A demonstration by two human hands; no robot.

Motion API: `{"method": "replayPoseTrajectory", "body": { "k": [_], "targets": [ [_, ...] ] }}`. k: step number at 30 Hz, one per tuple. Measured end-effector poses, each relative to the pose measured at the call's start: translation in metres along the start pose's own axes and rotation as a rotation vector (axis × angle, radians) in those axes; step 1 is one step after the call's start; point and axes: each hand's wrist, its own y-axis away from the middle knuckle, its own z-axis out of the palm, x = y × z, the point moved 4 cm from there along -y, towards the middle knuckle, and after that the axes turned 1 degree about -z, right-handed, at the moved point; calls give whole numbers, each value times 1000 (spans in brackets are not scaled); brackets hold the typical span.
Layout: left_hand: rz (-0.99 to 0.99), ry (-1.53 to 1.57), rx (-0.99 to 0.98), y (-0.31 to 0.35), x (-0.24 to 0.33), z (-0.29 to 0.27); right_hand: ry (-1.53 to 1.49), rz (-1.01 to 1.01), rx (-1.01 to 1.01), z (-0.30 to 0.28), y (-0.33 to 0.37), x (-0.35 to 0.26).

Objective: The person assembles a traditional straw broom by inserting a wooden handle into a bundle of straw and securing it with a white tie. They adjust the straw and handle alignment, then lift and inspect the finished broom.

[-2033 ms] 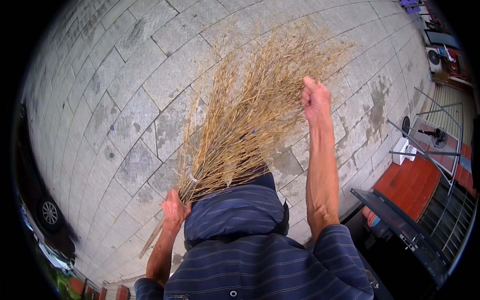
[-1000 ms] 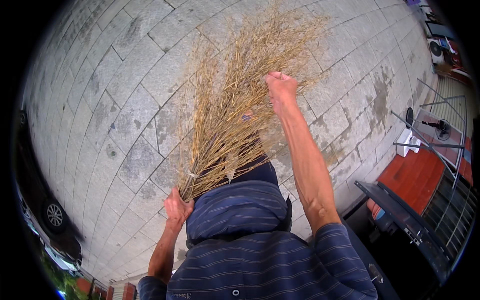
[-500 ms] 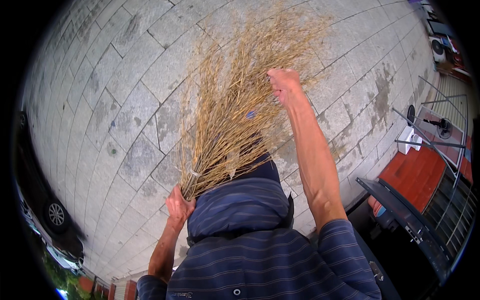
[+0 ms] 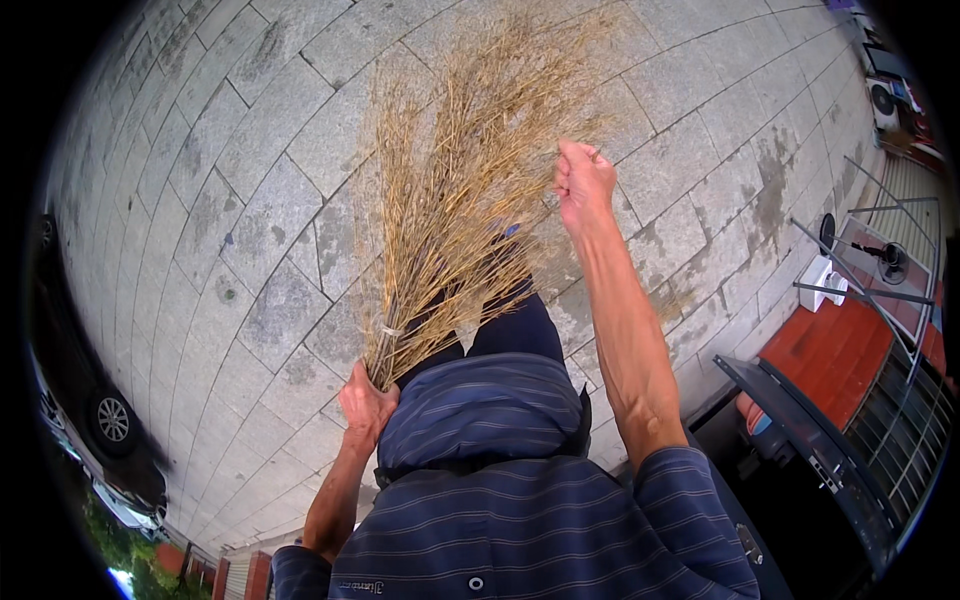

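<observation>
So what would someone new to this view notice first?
Probably the big bundle of dry tan stalks fanning up the middle, its narrow end held in the left hand. The right hand is at the bundle's right edge. Then a dark car, far left.

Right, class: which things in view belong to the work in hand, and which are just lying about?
In the work:
dry stalk bundle
white tie
left hand, gripping the stalk ends
right hand, curled beside the bundle

Just about:
black fan
metal frame
parked car
</observation>
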Motion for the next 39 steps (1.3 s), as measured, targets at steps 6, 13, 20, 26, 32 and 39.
{"method": "replayPoseTrajectory", "body": {
  "k": [6,13,20,26,32,39],
  "targets": [
    [-13,36,42,9,-12,-2,-242,-49,-208,-30,-22,-35],
    [-9,-1,36,12,-25,-2,-68,7,-462,-13,-8,-52],
    [47,-24,50,13,-24,-7,516,-392,-332,25,-12,-42],
    [112,-17,59,14,-31,-10,1107,-908,-450,27,-1,-56],
    [137,9,38,12,-27,-16,1324,-956,-493,25,2,-59],
    [143,86,-17,10,-27,-23,1308,-1236,-606,34,6,-69]
  ]
}}
